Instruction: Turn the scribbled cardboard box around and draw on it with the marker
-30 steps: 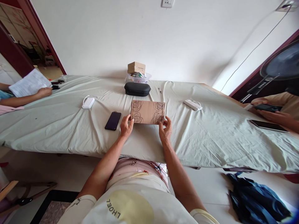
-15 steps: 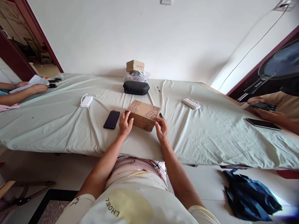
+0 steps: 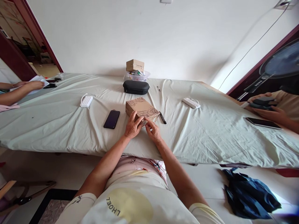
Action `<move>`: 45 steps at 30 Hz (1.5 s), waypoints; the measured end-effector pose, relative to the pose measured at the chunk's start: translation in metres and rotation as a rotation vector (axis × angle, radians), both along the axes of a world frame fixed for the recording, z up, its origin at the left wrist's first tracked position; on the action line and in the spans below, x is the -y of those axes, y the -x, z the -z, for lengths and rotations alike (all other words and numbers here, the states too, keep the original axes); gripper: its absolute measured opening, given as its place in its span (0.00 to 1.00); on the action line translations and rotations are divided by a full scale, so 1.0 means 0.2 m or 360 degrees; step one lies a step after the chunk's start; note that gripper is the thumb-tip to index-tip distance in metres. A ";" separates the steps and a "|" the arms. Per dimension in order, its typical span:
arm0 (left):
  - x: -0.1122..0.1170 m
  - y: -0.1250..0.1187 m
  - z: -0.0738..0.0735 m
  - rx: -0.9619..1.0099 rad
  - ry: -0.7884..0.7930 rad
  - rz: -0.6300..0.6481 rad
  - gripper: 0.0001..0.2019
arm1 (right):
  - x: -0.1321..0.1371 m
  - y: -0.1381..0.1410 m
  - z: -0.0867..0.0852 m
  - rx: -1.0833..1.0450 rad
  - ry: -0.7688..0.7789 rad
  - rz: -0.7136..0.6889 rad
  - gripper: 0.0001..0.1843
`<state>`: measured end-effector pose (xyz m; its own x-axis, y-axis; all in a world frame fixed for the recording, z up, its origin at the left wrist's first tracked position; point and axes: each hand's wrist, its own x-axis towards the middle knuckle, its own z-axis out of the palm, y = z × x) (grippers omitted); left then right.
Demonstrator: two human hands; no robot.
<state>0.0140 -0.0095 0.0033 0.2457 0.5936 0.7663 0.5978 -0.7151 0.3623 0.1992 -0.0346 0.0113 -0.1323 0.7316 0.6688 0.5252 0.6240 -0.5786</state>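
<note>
A closed cardboard box (image 3: pixel 142 107) with dark swirl line drawings on top sits at an angle on the cloth-covered table (image 3: pixel 205 137). My left hand (image 3: pixel 133 127) grips its near side, thumb and forefinger close to the front edge. My right hand (image 3: pixel 153 130) is closed at the same near edge, fingertips pressed on the side where shiny tape shows. The fingertips of both hands almost meet, and what lies under them is partly hidden. Just right of the box is a black marker (image 3: pixel 163 118). A dark phone (image 3: pixel 112 119) lies left of my left hand.
Behind the box are a black zip case (image 3: pixel 136 87), a clear bin (image 3: pixel 144 76) and a smaller carton (image 3: pixel 135 65). White corded blocks (image 3: pixel 86 101) (image 3: pixel 191 103) flank them. One person's hand (image 3: pixel 37 85) holds papers at left; another's hand (image 3: pixel 271 113) holds a dark device at right.
The box has been turned, so its taped side now faces nearer me. Both hands have moved together at its near edge. The marker beside it has come into fuller view.
</note>
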 end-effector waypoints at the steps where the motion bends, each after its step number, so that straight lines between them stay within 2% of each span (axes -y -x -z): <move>1: 0.00 0.00 0.00 0.0011 0.0016 -0.0006 0.19 | -0.01 -0.01 0.00 -0.0030 0.0006 0.0087 0.26; 6: -0.03 0.02 0.01 0.0152 0.0070 -0.0004 0.18 | -0.06 -0.09 0.02 -0.0233 0.0071 0.0524 0.28; 11: -0.05 0.07 0.02 0.0274 0.0182 -0.0022 0.19 | -0.08 -0.14 0.02 -0.0461 0.0100 0.0746 0.29; 14: -0.06 0.09 0.03 0.0334 0.0208 0.0009 0.22 | -0.08 -0.14 0.03 -0.0502 0.0039 0.0684 0.29; 17: -0.07 0.09 0.05 0.0314 0.0277 -0.0158 0.27 | -0.07 -0.13 0.02 -0.0445 -0.0007 0.0550 0.27; 20: -0.07 0.08 0.07 0.0093 0.0412 -0.0431 0.20 | -0.07 -0.12 0.02 -0.0398 0.0008 0.0470 0.23; 22: -0.06 0.08 0.08 -0.0058 0.0506 -0.0490 0.14 | -0.07 -0.12 0.03 -0.0397 0.0036 0.0454 0.23; 26: -0.07 0.09 0.10 -0.0200 0.0569 -0.0420 0.09 | -0.09 -0.13 0.05 -0.0409 0.0036 0.0461 0.21; 31: -0.09 0.10 0.09 -0.0075 0.0571 -0.0383 0.07 | -0.10 -0.15 0.05 -0.0535 0.0038 0.0458 0.19; 34: -0.09 0.11 0.08 0.0095 0.0518 -0.0347 0.09 | -0.10 -0.15 0.05 -0.0638 0.0095 0.0392 0.19; 38: -0.10 0.11 0.06 0.0384 0.0281 -0.0284 0.20 | -0.09 -0.14 0.05 -0.0723 0.0231 0.0271 0.19; 41: -0.09 0.11 0.04 0.0440 0.0149 -0.0231 0.24 | -0.09 -0.14 0.06 -0.0586 0.0213 0.0350 0.17; 45: -0.05 0.09 0.00 0.0346 0.0046 -0.0179 0.24 | -0.10 -0.14 0.07 -0.0201 -0.0015 0.0591 0.13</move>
